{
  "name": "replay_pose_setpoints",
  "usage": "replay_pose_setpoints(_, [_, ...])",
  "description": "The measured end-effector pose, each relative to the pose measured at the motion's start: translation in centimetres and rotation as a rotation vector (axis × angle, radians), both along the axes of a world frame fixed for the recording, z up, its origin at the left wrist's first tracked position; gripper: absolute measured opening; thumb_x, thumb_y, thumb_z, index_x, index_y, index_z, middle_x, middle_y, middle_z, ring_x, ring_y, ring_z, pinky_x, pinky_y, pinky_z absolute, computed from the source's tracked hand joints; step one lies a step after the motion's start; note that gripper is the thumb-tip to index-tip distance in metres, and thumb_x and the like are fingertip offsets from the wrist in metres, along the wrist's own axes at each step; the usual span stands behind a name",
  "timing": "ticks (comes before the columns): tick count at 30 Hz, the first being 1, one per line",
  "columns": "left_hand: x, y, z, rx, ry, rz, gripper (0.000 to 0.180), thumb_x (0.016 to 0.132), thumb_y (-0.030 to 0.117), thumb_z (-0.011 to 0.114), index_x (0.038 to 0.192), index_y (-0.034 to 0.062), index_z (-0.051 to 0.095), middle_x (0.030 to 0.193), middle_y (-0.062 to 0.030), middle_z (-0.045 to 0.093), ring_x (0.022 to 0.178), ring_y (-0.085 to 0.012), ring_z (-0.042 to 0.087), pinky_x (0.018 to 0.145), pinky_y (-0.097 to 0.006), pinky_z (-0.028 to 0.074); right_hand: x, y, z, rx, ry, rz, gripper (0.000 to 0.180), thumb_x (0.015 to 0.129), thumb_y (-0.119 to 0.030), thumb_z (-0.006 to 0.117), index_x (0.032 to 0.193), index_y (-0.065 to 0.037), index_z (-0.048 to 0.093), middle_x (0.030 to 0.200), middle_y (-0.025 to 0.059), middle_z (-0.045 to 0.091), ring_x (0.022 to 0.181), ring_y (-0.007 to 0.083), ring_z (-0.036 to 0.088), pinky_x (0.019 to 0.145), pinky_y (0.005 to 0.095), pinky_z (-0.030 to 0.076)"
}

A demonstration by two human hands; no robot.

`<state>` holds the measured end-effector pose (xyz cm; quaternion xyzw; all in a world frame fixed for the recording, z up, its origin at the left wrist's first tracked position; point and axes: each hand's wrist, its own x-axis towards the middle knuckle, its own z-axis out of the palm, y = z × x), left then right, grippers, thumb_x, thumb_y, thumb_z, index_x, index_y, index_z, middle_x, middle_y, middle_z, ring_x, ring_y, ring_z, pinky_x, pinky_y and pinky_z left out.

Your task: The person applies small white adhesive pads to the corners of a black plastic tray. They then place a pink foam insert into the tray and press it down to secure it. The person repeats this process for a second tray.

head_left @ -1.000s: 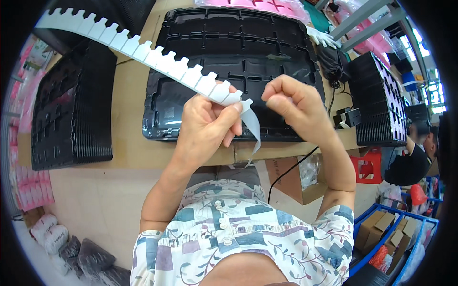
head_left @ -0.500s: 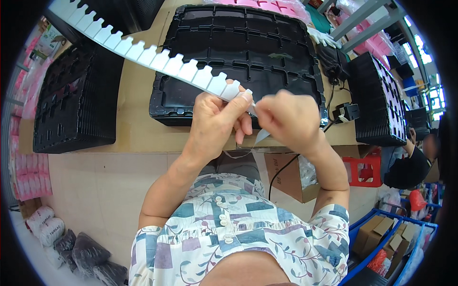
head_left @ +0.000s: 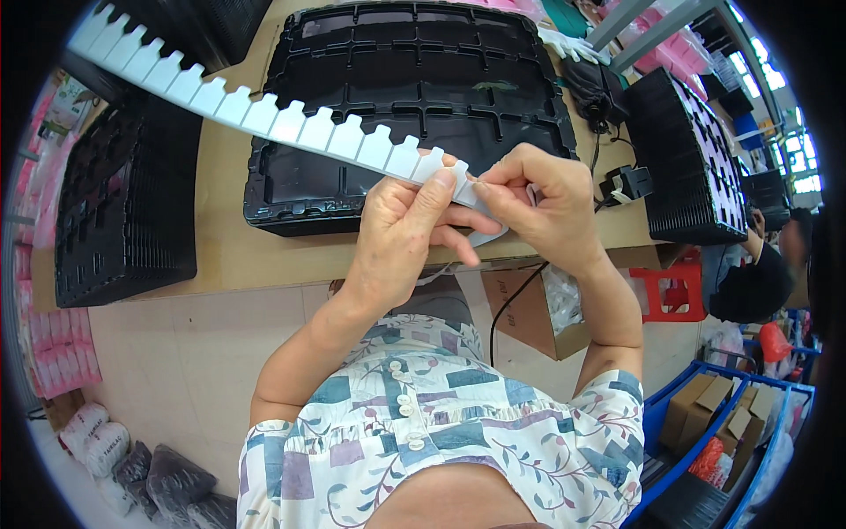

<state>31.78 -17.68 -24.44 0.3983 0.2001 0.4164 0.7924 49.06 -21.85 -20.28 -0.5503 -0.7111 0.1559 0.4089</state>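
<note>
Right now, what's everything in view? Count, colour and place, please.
Tabbed strip: one, white, held, running toward upper left
Table: one, brown, under the trays
Wide tray: at least one, black, table's middle
Tray stacks: at least two, black, table's left and right
Glove: at least one, white, upper right
Stool: one, red, right
Boxes: several, brown, below table and in cart
Cart: one, blue, lower right
Bags: several, dark and white, lower left
Packages: several, pink, far left
Person: one, dark clothing, right edge
Left hand: one, bare, gripping strip
Right hand: one, bare, pinching strip's end

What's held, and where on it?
White notched strip, pinched toward its right end by the left hand; right hand there too, grip unclear.
</note>
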Motion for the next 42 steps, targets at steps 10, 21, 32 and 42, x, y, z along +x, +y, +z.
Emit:
replay_pose_setpoints(10, [-0.9, -0.3, 0.3, 0.398, 0.343, 0.172, 0.027, 0.105, 0.020, 0.047, 0.101, -0.0028, 0.062, 0.084, -0.0122, 0.071, 0.063, -0.0104, 0.066, 0.054, -0.021, 0.052, 0.6, -2.2, 0.6, 0.458, -0.702, 0.206, 0.005, 0.076, -0.006, 0.069, 0.080, -0.008, 0.066, 0.063, -0.0026, 0.046, 0.049, 0.0105, 0.050, 0.044, 0.0258, 0.038])
replay_pose_setpoints(21, [-2.8, 1.6, -0.6, 0.700, 0.686, 0.376, 0.015, 0.092, 0.009, 0.067, 0.101, -0.0025, 0.072, 0.074, -0.0039, 0.068, 0.061, -0.0059, 0.055, 0.056, -0.024, 0.044, 12.8, 2.1, 1.0, -0.393, -0.123, 0.099, 0.014, 0.087, -0.015, 0.070, 0.084, -0.002, 0.067, 0.068, -0.0041, 0.056, 0.061, 0.0054, 0.047, 0.056, 0.0234, 0.037])
replay_pose_setpoints(32, [-3.3, 2.0, -1.1, 0.704, 0.716, 0.359, 0.014, 0.092, 0.011, 0.068, 0.099, -0.0008, 0.073, 0.075, -0.0043, 0.070, 0.063, -0.0072, 0.058, 0.058, -0.024, 0.046, 11.3, 2.4, -1.1, -0.189, -0.393, -0.028, 0.012, 0.081, -0.013, 0.073, 0.083, -0.002, 0.068, 0.068, 0.0124, 0.065, 0.061, 0.0230, 0.063, 0.061, 0.0324, 0.049])
replay_pose_setpoints(42, [-3.1, 2.1, -1.1, 0.708, 0.711, 0.374, 0.015, 0.092, 0.011, 0.068, 0.099, -0.0009, 0.074, 0.075, -0.0043, 0.069, 0.063, -0.0072, 0.058, 0.058, -0.024, 0.045, 10.6, 3.0, -0.2, -0.293, -0.420, -0.051, 0.013, 0.077, -0.013, 0.067, 0.078, 0.000, 0.068, 0.068, 0.0131, 0.066, 0.063, 0.0261, 0.065, 0.064, 0.0342, 0.051])
